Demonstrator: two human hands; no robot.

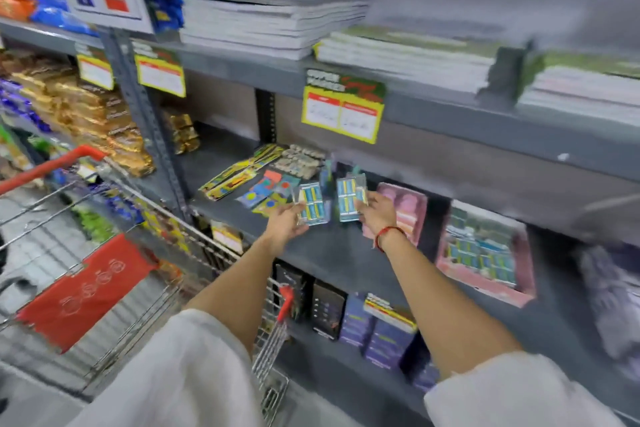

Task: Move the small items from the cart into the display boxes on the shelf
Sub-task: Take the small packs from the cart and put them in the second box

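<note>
My left hand (285, 224) holds a clear blister pack of small blue and yellow items (311, 203) above the grey middle shelf (325, 253). My right hand (377, 211), with a red thread at the wrist, grips a second such pack (350, 196) just to the right. Both packs hover over the shelf, left of a pink display box (405, 210). A larger pink display box (485, 253) further right holds several similar blue packs. The wire cart (138, 253) with red handles stands at the lower left.
Flat stationery packs (263, 180) lie on the shelf behind my hands. Stacked notebooks (270, 22) fill the shelf above, with a yellow price tag (343, 114) on its edge. Dark boxes (360, 326) stand on the lower shelf. Snack bags (86, 114) fill the left bay.
</note>
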